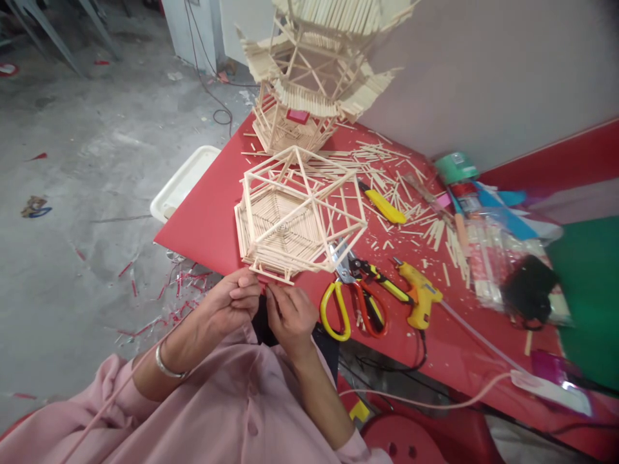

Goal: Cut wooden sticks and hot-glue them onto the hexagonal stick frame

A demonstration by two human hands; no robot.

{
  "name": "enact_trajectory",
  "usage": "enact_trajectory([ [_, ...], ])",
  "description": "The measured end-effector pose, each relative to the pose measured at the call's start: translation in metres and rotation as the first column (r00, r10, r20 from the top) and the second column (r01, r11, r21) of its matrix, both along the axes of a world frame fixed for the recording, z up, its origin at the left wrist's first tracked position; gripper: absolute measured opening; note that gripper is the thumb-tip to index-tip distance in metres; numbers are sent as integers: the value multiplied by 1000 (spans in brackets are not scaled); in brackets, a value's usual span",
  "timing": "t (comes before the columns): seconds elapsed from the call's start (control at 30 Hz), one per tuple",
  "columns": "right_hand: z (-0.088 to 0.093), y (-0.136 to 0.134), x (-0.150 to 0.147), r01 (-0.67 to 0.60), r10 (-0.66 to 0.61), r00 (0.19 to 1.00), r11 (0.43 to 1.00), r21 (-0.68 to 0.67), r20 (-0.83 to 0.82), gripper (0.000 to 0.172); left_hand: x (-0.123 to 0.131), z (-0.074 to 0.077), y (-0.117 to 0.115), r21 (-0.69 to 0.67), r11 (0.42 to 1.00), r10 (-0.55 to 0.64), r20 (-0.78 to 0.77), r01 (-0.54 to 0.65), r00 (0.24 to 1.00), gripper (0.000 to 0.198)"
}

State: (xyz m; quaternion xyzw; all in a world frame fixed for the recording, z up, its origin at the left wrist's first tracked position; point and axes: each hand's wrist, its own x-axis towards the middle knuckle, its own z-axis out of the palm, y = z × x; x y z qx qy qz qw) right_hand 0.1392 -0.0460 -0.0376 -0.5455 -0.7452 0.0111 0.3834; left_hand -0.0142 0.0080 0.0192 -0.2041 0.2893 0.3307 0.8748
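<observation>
My left hand (235, 300) is closed with fingers curled in, just below the near edge of a hexagonal wooden-stick frame (283, 222). Close beside it, my right hand (291, 314) pinches thumb and fingers together at the table's front edge. Whatever lies between my fingertips is too small or hidden to make out. The frame has a woven-looking stick floor and a short stick rail (271, 274) on its near side. Behind it stands a tiered stick pagoda (309, 77) with flared roofs. Scissors (345, 283) with yellow and red handles lie right of my right hand.
On the red table (207, 219) are loose sticks (382, 167), a yellow cutter knife (384, 203), black-and-yellow pliers (387, 283), a yellow glue gun (420, 296) with its cord, and bagged sticks (488, 258). A white tray (186, 177) sits beyond the left edge.
</observation>
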Motion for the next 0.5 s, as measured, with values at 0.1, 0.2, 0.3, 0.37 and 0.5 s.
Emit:
enact_trajectory([
  [0.1,0,0,0,2,-2,1000,1000,10,1,19,0,4,2,-36,999,7,11,-7,1000,40],
  [0.2,0,0,-1,2,-2,1000,1000,16,2,19,0,7,3,-86,996,26,6,-25,1000,41],
  [0.3,1,1,-1,4,-4,1000,1000,13,3,19,0,9,4,-104,994,42,9,-40,999,41],
  [0.37,1,0,-1,6,-6,1000,1000,9,6,19,0,9,4,-107,993,42,11,-41,999,41],
  [0.5,1,0,-2,11,-11,1000,1000,-10,13,20,0,9,4,-118,992,37,12,-36,999,41],
])
